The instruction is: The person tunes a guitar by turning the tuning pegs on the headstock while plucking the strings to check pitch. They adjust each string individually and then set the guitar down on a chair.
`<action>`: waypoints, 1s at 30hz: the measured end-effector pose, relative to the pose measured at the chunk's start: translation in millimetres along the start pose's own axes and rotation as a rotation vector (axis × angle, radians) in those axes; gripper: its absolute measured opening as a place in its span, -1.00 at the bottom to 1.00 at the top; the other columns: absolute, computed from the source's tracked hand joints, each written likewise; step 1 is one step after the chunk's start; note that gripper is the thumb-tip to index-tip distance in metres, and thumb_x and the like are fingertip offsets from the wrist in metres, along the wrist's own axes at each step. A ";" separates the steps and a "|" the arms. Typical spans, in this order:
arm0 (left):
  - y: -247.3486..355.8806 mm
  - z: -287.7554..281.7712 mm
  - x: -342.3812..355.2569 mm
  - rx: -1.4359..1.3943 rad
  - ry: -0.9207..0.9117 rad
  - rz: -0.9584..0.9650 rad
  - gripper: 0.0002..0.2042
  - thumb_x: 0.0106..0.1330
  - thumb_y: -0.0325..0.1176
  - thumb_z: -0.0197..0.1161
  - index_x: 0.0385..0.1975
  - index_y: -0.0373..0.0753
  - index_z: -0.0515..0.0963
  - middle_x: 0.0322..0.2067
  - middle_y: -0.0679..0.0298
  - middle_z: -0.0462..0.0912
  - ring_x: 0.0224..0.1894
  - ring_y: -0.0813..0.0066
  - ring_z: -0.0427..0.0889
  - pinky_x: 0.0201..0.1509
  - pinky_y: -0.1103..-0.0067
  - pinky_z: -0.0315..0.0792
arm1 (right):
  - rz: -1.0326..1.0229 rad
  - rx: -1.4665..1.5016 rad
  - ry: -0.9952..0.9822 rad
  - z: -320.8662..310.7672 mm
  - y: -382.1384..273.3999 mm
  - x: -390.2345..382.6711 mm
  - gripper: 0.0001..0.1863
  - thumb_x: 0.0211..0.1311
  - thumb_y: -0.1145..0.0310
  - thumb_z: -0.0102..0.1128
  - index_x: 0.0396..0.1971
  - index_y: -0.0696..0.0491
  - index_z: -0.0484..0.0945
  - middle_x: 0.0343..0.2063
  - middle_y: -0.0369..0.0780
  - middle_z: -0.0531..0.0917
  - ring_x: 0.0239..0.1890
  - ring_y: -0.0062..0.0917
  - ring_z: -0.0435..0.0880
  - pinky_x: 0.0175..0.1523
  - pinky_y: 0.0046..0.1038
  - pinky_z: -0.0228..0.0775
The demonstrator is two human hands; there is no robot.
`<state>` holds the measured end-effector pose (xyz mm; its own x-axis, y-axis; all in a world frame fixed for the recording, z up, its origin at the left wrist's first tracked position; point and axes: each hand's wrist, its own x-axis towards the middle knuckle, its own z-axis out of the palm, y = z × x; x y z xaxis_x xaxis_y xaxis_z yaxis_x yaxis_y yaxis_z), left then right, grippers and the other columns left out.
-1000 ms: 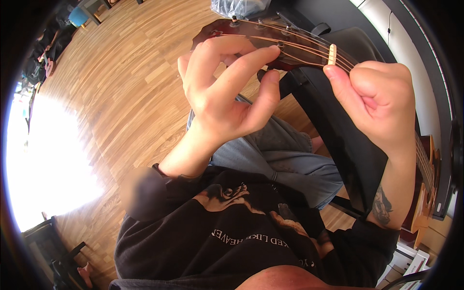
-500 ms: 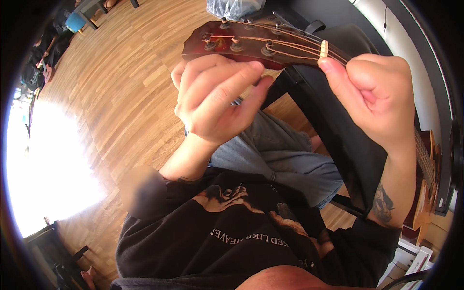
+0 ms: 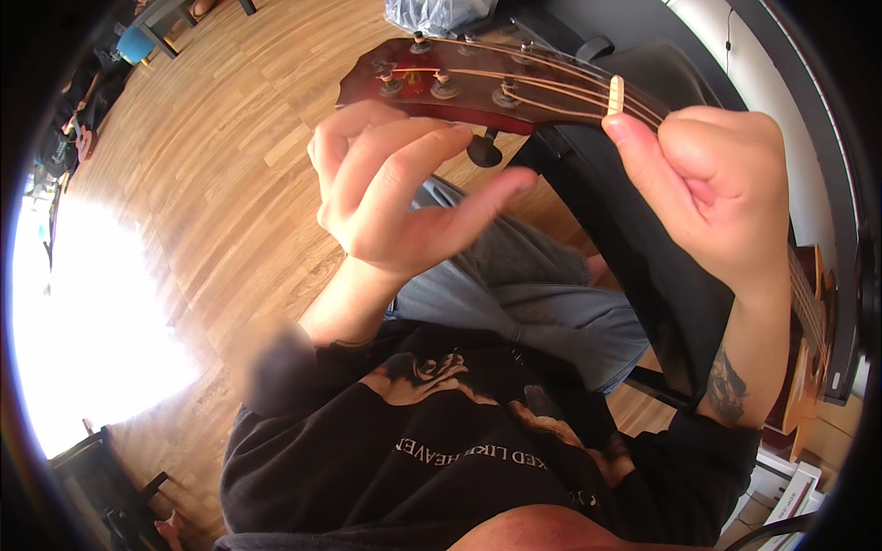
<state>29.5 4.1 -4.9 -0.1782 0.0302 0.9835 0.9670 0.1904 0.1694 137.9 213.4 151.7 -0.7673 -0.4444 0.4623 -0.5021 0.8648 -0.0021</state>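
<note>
A dark reddish-brown guitar headstock (image 3: 367, 87) with tuning posts and copper-coloured strings spans the upper middle. At its near edge my left hand (image 3: 395, 188) is open, thumb spread away from the bent fingers. The fingertips lie along that edge, beside a dark tuning knob (image 3: 485, 150). My right hand (image 3: 726, 179) is closed in a fist over the strings and neck, just past the pale nut (image 3: 616, 95). Its thumb tip rests by the nut's near end. What the curled fingers hold, if anything, is hidden.
An orange-brown guitar body (image 3: 807, 395) stands at the right edge, beside a white device (image 3: 795, 496). A black bench-like surface (image 3: 634, 266) runs below my right hand. A clear plastic bag (image 3: 439, 14) sits at the top. Wooden floor (image 3: 230, 174) extends left.
My left thumb has moved away from the fingers, and the hand has shifted slightly left and down. The tuning knob now shows. My right hand stays by the nut.
</note>
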 end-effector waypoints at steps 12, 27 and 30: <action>3.6 4.5 -4.2 0.014 -0.033 -0.076 -0.67 -0.08 -0.49 0.64 -0.26 -0.14 0.75 -0.31 0.29 0.68 -0.18 0.31 0.58 0.00 0.42 0.45 | -0.043 0.024 0.019 4.4 0.5 0.8 -0.41 0.37 0.61 0.45 -0.75 0.12 0.22 -0.77 -0.29 0.20 -0.74 -0.56 0.08 -0.55 -0.37 -0.19; 4.9 -9.4 11.3 0.060 -0.211 0.003 -0.68 0.05 -0.32 0.71 -0.21 -0.15 0.76 -0.38 0.43 0.77 -0.21 0.27 0.60 0.07 0.40 0.41 | -0.032 -0.003 0.043 3.6 -0.8 -0.3 -0.39 0.38 0.56 0.46 -0.75 0.14 0.19 -0.77 -0.28 0.18 -0.73 -0.55 0.06 -0.54 -0.35 -0.19; 8.0 0.5 6.9 0.072 -0.099 -0.006 -0.67 0.02 -0.40 0.70 -0.20 -0.18 0.76 -0.37 0.39 0.78 -0.24 0.26 0.61 0.06 0.42 0.43 | -0.013 0.014 0.050 4.3 -1.2 -1.4 -0.39 0.38 0.56 0.46 -0.75 0.14 0.21 -0.77 -0.28 0.19 -0.73 -0.54 0.06 -0.54 -0.35 -0.19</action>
<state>35.8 6.4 3.1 -0.2049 0.1253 0.9707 0.9508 0.2612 0.1669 137.8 212.0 147.2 -0.7402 -0.4427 0.5062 -0.5174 0.8557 -0.0081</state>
